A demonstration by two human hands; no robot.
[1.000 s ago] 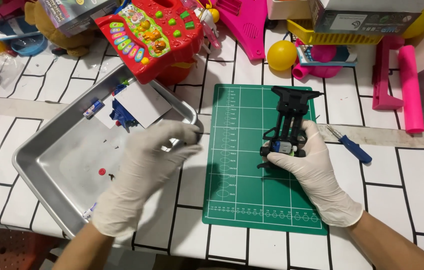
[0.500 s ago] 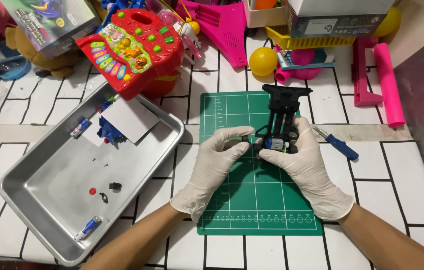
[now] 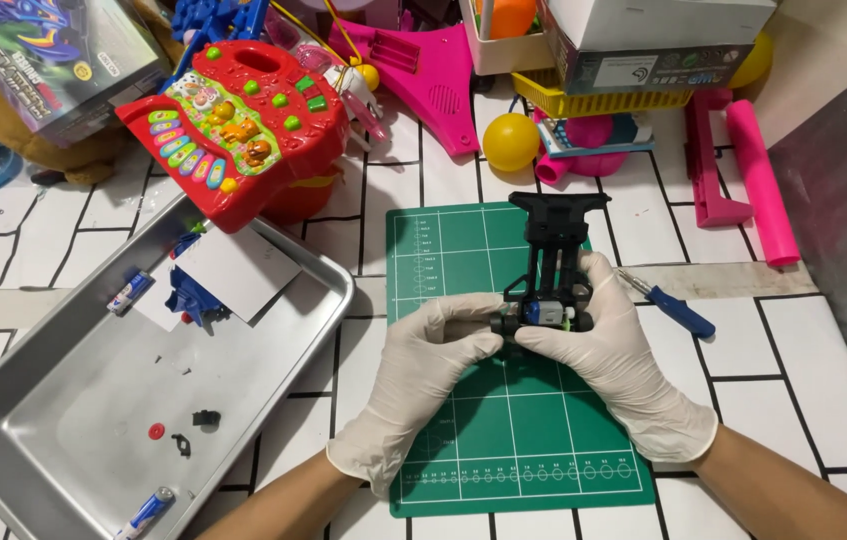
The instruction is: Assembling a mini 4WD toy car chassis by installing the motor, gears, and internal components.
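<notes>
Currently: green cutting mat [image 3: 503, 440] is the reference. Metal tray [image 3: 63, 400] sits left of it, blue screwdriver [image 3: 678, 308] right. Both gloved, palms down over the mat: left hand [image 3: 421, 375] and right hand [image 3: 615, 350] each clamped on the black toy chassis [image 3: 551, 265] at mid-mat.

At the far left corner of the tiled table a printed toy box [image 3: 53, 60] lies tilted, grey and green with a dark blue dragon-like picture on its face. At the far right a grey cardboard box [image 3: 643, 55] with a white top sits on a yellow plastic basket [image 3: 603, 100]; a pale label strip [image 3: 615, 70] runs along its near side. Under the basket a flat pack [image 3: 593, 140] in blue and pink pokes out. In the metal tray [image 3: 33, 440] a plain white card [image 3: 235, 272] lies flat.
</notes>
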